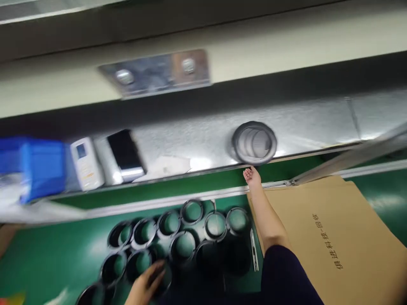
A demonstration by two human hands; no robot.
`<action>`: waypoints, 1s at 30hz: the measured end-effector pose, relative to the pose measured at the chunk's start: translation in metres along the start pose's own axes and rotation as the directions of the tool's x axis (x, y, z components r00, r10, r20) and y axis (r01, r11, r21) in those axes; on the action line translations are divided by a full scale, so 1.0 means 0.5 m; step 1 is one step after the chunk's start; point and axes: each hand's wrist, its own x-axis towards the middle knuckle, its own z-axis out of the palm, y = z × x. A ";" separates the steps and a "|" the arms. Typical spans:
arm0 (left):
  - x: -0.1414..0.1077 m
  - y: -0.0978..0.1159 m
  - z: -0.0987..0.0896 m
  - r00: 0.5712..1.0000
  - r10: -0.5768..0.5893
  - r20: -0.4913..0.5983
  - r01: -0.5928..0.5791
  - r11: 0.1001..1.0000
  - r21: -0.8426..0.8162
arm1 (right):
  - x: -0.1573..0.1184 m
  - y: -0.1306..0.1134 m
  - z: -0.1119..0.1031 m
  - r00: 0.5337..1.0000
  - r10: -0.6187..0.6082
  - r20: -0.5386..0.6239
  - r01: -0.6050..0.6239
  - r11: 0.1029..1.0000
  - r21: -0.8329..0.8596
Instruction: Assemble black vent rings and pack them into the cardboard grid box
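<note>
Below the shelf edge is my right hand (253, 176), its fingers curled in with nothing visible in them. Just above it a black ring-shaped part (234, 143), a short open cylinder, sits on the metal shelf near the edge; whether the fingertips touch it I cannot tell. At the bottom my left hand (145, 283) is closed on the rim of another black ring (168, 277), slightly blurred. That one stands at the near side of several similar black rings (185, 234) grouped on the green surface (63, 243).
On the metal shelf (311, 123) are a blue bin (44, 165), a white remote control (86, 163) and a dark phone (125, 149). Flat brown cardboard (318, 237) covers the right side, beside a thin metal tool (254, 250). A beam (270, 55) crosses above.
</note>
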 end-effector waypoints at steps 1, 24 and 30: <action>-0.007 0.022 0.007 1.000 -0.009 0.020 0.011 0.995 -0.097 | -0.044 0.054 0.012 0.995 0.060 0.077 -0.058 0.998 -0.028; -0.148 -0.082 -0.250 0.965 0.261 -0.015 0.053 -0.253 -0.966 | -0.873 0.582 0.094 0.015 -0.004 1.000 0.999 -0.048 -0.015; -0.178 -0.177 -0.303 0.943 0.318 0.101 0.182 -0.236 -0.955 | -0.882 0.696 0.130 -0.098 0.144 0.985 0.977 -0.172 0.122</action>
